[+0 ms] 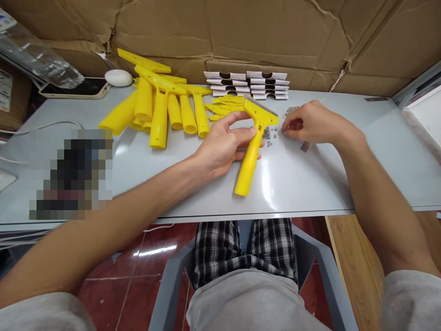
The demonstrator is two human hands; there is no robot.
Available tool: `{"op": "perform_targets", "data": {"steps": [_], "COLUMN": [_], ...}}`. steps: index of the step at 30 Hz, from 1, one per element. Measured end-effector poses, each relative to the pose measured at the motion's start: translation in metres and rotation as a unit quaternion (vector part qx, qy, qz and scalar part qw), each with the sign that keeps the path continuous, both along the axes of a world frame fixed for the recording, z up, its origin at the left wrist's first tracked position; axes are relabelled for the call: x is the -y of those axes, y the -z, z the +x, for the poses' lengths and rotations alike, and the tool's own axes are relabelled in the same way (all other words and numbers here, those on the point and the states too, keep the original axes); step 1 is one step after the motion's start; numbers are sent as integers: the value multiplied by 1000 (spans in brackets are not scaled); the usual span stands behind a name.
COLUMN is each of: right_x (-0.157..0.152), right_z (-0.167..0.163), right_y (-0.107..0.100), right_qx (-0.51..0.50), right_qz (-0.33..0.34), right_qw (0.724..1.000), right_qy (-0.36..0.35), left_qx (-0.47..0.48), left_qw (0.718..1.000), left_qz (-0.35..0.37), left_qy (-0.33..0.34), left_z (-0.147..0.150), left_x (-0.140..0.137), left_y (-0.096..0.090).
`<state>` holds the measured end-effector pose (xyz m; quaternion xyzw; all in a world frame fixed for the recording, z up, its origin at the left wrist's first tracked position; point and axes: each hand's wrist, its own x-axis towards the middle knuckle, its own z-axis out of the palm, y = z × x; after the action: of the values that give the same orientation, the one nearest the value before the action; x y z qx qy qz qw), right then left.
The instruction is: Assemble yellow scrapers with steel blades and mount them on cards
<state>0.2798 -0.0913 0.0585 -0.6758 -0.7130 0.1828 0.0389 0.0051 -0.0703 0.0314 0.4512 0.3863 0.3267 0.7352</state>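
My left hand [223, 147] grips a yellow scraper [253, 154] by its neck, the tubular handle pointing down toward me. A thin metal strip lies along the scraper's head. Just to the right, my right hand [308, 123] has its thumb and fingertips pinched together; what they hold, if anything, is hidden. Small metal plates [306, 146] lie partly under that hand, with more showing behind its fingers. Several small screws [269, 144] are scattered on the table between the hands. Behind the held scraper rests a pile of flat yellow pieces [223, 106].
Several more yellow scraper handles [159, 119] are heaped to the left. White paper sleeves [230, 87] stand in two stacks against the cardboard [275, 37]. A phone [76, 89], a white mouse [118, 77] and a plastic bottle [41, 55] sit at the back left of the table [206, 193].
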Motion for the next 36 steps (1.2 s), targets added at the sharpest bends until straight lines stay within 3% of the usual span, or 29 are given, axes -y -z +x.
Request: {"op": "perform_targets", "data": {"steps": [7,14,24,31,36], "right_x": [-1,-4,-3,-7,-3], "right_z": [-1,3,5,3,0], "right_y": [-1,1,3,-3,-5], "right_qx": [2,36,27,93,23], "right_qz": [-21,6,22,1,108], "right_qw": [1000,999,999,996,994], "right_qy": [15,-5,-24,-11,9], "left_qx": [14,11,37,72,61], "left_qw": [1000,1000,999,995,996], "left_qz": [4,12,-17,-15,-17], "left_qy": [10,3,34,62,55], "left_z": [4,4,8,9,10], "left_x": [10,17,12,6,9], "left_y": [4,6,6,7,12]}}
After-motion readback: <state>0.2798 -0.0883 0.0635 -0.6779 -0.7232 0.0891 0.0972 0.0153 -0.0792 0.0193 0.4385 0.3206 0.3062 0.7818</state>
